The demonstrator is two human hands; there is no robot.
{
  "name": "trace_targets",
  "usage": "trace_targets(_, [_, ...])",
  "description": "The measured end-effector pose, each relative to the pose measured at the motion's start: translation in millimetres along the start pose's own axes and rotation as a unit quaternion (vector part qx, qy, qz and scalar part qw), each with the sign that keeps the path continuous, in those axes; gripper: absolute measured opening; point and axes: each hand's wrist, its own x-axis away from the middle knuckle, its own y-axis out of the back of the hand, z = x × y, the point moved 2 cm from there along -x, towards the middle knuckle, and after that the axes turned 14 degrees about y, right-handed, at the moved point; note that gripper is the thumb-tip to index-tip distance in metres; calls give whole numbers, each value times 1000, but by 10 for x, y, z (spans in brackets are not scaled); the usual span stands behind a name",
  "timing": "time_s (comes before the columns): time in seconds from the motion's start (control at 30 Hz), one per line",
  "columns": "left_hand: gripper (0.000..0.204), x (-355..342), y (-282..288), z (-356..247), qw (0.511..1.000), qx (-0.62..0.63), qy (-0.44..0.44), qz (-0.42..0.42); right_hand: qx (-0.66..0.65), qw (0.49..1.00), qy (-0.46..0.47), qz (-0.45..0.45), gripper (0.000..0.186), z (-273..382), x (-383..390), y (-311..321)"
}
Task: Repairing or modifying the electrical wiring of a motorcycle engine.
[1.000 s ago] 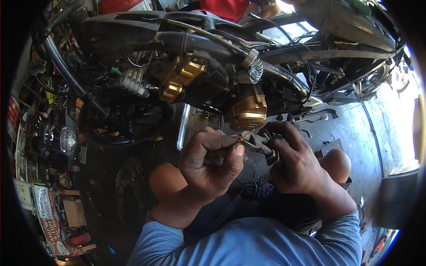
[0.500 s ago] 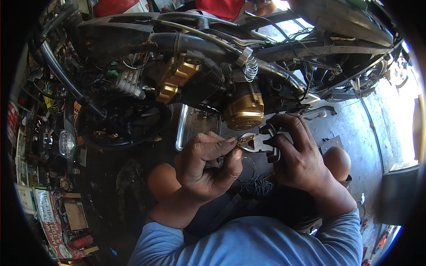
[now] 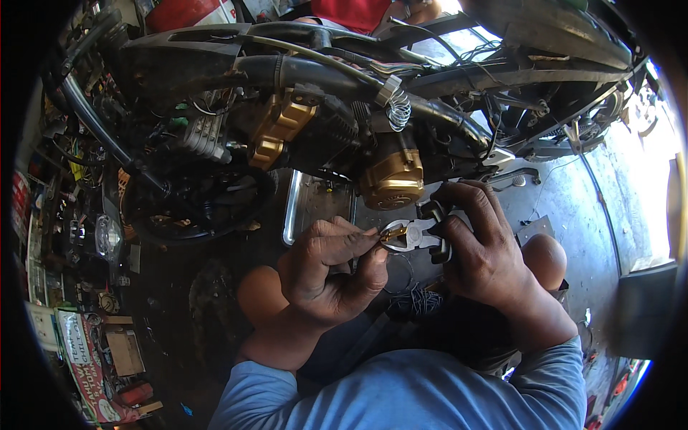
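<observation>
Between thumb and forefinger, my left hand (image 3: pixel 333 265) pinches a small brass-coloured metal piece (image 3: pixel 394 234), perhaps a wire terminal; its exact kind is too small to make out. My right hand (image 3: pixel 476 240) grips a pair of pliers (image 3: pixel 421 235) by the dark handles. The pliers point left, and their jaws lie around the brass piece, close to my left fingertips. Just beyond both hands is the gold engine cover (image 3: pixel 393 183) of a partly stripped motorcycle (image 3: pixel 308 75).
A metal tray (image 3: pixel 290 215) lies under the motorcycle, with a wheel (image 3: pixel 201 204) to its left. Dark wire (image 3: pixel 416 299) is bunched below my hands. Shelves of parts (image 3: pixel 107 236) line the left side. Another person in red (image 3: pixel 351 13) is beyond the motorcycle.
The pliers' jaws have shifted slightly left over the brass piece, toward my left fingertips. My left hand has moved a touch left. Both grips are kept.
</observation>
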Motion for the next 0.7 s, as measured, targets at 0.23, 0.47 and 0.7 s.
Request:
trace_targets(0.23, [22,27,-24,29,1000,16,11,-4,11,1000,-13,8,30,-18,27,-1])
trace_targets(0.47, [19,9,-32,33,999,35,22,4,19,1000,-9,5,29,-46,60,-2])
trace_targets(0.7, [16,29,-71,88,996,83,30,1,-14,1000,0,-15,35,-76,70,11])
